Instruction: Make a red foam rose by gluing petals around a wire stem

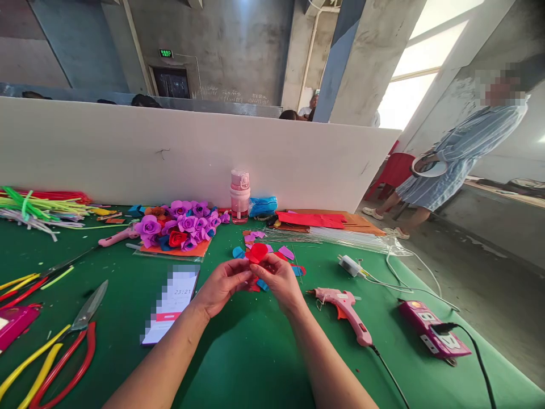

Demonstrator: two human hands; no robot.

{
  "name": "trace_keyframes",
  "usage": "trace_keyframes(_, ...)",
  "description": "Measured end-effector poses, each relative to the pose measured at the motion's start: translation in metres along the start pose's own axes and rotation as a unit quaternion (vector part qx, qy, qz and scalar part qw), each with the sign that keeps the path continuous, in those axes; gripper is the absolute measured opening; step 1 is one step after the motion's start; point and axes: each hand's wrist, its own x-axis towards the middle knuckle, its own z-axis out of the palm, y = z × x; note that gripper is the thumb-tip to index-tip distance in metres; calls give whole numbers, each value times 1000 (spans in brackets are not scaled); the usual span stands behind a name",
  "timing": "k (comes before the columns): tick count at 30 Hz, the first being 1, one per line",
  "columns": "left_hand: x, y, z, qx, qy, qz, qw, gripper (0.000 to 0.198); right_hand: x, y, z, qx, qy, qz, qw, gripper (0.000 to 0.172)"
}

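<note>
Between my two hands a red petal piece point(258, 253) is pinched at its lower edge. My left hand point(227, 282) has its thumb and fingers closed on one side of it. From the other side my right hand point(276, 276) grips it, fingers pressed together. Under and behind the fingers lie loose purple, blue and red petals point(286, 252), partly hidden by my hands. Right of my right hand rests a pink glue gun point(346, 307). Left of my left hand lies a phone point(172, 307) with a lit screen.
Purple and red flowers point(187, 224) lie behind, beside a pink bottle point(239, 196). Scissors point(87, 309) with red and yellow handles are at left, pipe cleaners point(42, 207) beyond. A power strip point(434, 329) and cables lie right. A white partition point(191, 150) backs the table; a person stands at right.
</note>
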Motion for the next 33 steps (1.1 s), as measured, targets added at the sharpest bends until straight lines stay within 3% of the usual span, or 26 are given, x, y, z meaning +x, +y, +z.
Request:
trace_keyframes(4, 3, -2, 4, 50, 60, 37, 996, 29, 2, 7, 1, -35, 19, -5, 999, 28)
trace_keyframes(11, 9, -6, -2, 118, 137, 120, 976, 30, 2, 4, 3, 2, -21, -7, 1000, 40)
trace_keyframes(13, 11, -8, -8, 129, 164, 145, 967, 31, 3, 4, 2, 24, -10, -1, 1000, 46)
trace_keyframes(16, 14, -9, -15, 162, 194, 178, 951, 32, 5, 7, 2, 42, 35, 14, 998, 41)
trace_keyframes(20, 12, -7, -17, 206, 215, 224, 928, 27, 5, 12, 5, 37, 86, 17, 995, 37)
trace_keyframes(26, 7, -8, -12, 234, 248, 254, 905, 22, -2, 12, 15, 20, 123, -32, 992, 34)
trace_keyframes(33, 8, -20, -5, 228, 219, 246, 916, 25, 5, 9, 3, -12, 208, -86, 974, 40)
